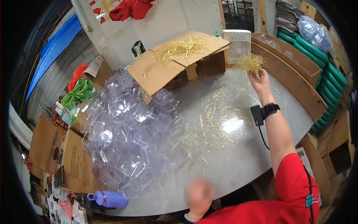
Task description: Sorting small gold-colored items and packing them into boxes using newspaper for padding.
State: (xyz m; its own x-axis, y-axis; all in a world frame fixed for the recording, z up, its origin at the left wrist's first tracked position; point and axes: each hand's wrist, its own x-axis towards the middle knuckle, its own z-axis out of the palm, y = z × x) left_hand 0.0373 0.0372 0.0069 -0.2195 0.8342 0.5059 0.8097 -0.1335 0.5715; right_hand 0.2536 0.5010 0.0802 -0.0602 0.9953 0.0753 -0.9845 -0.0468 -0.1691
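At the far right of the grey table (175, 198), my right hand (260, 81) is closed round a loose bunch of thin gold strips (252, 63) that look like twist ties. My left hand (199, 196) is over the near edge, smeared by motion, so its fingers cannot be made out. Between the hands, many loose gold strips (214, 123) lie scattered on the tabletop. A larger heap of them (182, 48) rests on a cardboard box (156, 80). Left of the scattered strips is a big pile of clear plastic containers (130, 130).
A white fan (237, 44) stands at the back, beside a long cardboard box (291, 74) along the right edge. Green coiled tubes (332, 87) are stacked beyond it. A purple bottle (112, 199) is at the near left, next to cardboard boxes (76, 160). A cable hangs from my right wrist.
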